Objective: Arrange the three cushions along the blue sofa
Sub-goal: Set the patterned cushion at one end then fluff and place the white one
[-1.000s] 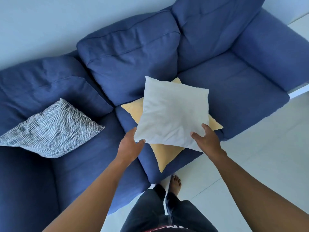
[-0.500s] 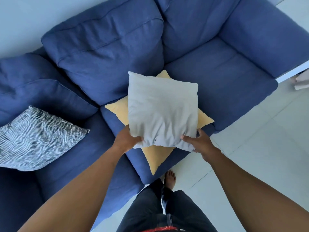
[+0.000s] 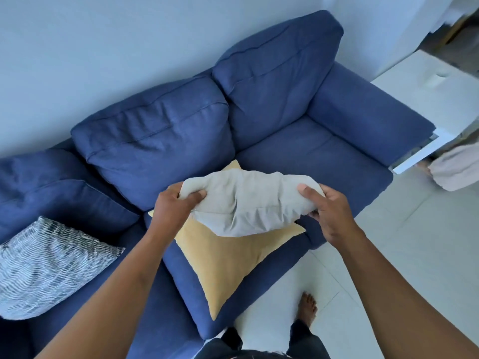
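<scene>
A person stands at the front edge of the blue sofa (image 3: 298, 156), both arms out over its middle seat. Far L of the sofa, a grey-and-white patterned cushion (image 3: 49, 268) leans on the L seat, tilted, one corner pointing toward the middle seat. Next along, the left hand (image 3: 172, 208) is clenched on the L end of a pale grey cushion (image 3: 248, 203), thumb on top, fingers wrapped under, fabric bunched in the fist. The grey cushion hangs in the air above the sofa's middle seat, squeezed lengthwise btwn the two hands and creased down its centre. Directly below it, a yellow cushion (image 3: 223, 257) lies flat on the middle seat, turned like a diamond, its near corner reaching the seat's front edge and its far corner peeking out behind the grey one; whether the two touch can't be told. The right hand (image 3: 329, 211) closes on the R end of the grey cushion, thumb pressed into the top, fingers curled beneath. The sofa's R seat is bare, w/ the R armrest beyond it. In front of the sofa, on the pale tiled floor (image 3: 414, 242), a bare foot (image 3: 308, 307) and dark trouser legs show. Past the R armrest, a white ledge and a beige cloth shape (image 3: 458, 167) sit at the frame's edge, too blurred to identify.
</scene>
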